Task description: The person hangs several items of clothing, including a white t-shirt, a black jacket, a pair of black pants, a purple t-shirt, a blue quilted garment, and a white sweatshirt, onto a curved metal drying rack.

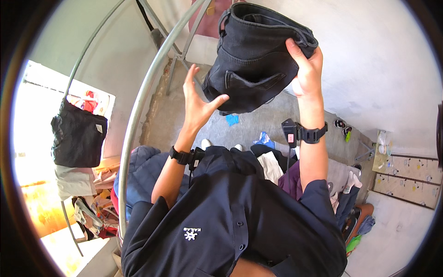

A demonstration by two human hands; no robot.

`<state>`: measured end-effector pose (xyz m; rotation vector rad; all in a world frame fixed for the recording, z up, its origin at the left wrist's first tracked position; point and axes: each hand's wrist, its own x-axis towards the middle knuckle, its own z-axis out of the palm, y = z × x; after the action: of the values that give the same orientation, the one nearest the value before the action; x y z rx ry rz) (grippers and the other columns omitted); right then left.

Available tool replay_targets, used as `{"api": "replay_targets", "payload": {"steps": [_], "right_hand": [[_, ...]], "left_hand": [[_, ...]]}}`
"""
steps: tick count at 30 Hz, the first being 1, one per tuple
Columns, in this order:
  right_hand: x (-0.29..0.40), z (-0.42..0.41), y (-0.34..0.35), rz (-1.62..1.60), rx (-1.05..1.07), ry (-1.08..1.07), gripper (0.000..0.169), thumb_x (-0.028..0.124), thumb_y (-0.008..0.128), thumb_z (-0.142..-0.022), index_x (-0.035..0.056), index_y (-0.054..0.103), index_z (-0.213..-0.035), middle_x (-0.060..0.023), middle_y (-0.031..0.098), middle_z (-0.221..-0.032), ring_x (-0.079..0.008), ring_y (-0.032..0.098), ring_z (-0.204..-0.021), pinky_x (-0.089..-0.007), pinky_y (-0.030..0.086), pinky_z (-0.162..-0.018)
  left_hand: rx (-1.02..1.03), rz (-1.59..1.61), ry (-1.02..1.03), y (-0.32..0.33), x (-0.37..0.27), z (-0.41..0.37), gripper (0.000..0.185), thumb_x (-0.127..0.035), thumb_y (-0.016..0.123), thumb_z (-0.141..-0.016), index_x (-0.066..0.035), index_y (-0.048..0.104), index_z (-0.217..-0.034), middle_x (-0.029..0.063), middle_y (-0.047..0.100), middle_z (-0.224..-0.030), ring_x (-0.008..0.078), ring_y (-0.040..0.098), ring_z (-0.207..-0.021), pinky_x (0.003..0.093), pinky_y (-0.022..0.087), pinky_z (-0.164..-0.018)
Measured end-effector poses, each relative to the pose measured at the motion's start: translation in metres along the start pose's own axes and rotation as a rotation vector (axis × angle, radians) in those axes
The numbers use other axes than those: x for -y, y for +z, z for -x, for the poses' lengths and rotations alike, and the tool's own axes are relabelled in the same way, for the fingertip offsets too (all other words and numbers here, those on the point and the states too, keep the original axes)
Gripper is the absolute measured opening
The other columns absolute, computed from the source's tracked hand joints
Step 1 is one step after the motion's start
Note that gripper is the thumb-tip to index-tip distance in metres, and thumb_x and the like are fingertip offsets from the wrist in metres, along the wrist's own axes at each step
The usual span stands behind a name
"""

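A pair of black denim pants [252,62] hangs raised in front of me, waistband up, with a back pocket facing me. My right hand [308,71] grips the waistband at its right end, thumb on the near side and fingers hidden behind the cloth. At the lower left of the pants is my left hand [200,97], thumb and fingers spread. Its thumb overlaps the edge of the cloth in the view; whether it touches I cannot tell. Each wrist wears a black strap with a small device.
A curved metal rack pipe [148,79] rises close to my left arm. Dark cloth [79,135] hangs on a rail farther left. A blue padded garment [142,173] and piled clothes [287,166] lie around me. A blue scrap [232,119] is on the concrete floor.
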<state>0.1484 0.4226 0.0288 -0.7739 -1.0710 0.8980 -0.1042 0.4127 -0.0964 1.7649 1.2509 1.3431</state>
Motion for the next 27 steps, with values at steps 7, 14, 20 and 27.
{"api": "replay_targets", "payload": {"steps": [7,14,20,27], "right_hand": [[-0.002,-0.005,0.012,-0.011,0.281,0.096,0.031,0.002,0.074,-0.088,-0.0001,0.065,-0.118,-0.0042,0.071,-0.109,-0.0125,0.063,-0.101,-0.0269,0.048,-0.093],[-0.088,0.047,-0.012,-0.002,0.308,0.472,0.056,0.020,0.076,-0.091,-0.0009,0.052,-0.138,-0.0092,0.062,-0.132,-0.0189,0.056,-0.121,-0.0340,0.043,-0.106],[-0.157,0.088,-0.023,-0.401,0.148,0.811,0.039,0.013,0.066,-0.097,-0.0012,0.056,-0.131,-0.0146,0.066,-0.125,-0.0236,0.067,-0.108,-0.0360,0.055,-0.094],[-0.207,0.087,0.024,-0.470,0.274,0.991,0.035,0.016,0.066,-0.097,0.0019,0.061,-0.129,-0.0126,0.068,-0.123,-0.0240,0.068,-0.108,-0.0362,0.056,-0.092]], "left_hand": [[0.132,0.320,0.007,0.001,-0.061,-0.029,0.075,-0.021,0.091,-0.071,0.001,0.054,-0.133,0.0161,0.067,-0.123,0.0251,0.065,-0.112,0.0375,0.049,-0.101],[-0.018,0.586,-0.412,0.002,-0.066,-0.032,0.043,-0.010,0.083,-0.080,0.004,0.064,-0.115,0.0109,0.072,-0.111,0.0186,0.067,-0.101,0.0338,0.052,-0.094],[0.222,-0.007,-0.444,-0.045,-0.058,0.005,0.052,-0.016,0.075,-0.089,0.004,0.053,-0.131,0.0144,0.068,-0.114,0.0201,0.066,-0.106,0.0334,0.053,-0.091],[-0.051,-0.215,-0.467,-0.218,-0.179,0.029,0.009,-0.002,0.058,-0.093,0.000,0.064,-0.100,0.0045,0.064,-0.098,0.0091,0.064,-0.090,0.0236,0.051,-0.080]]}}
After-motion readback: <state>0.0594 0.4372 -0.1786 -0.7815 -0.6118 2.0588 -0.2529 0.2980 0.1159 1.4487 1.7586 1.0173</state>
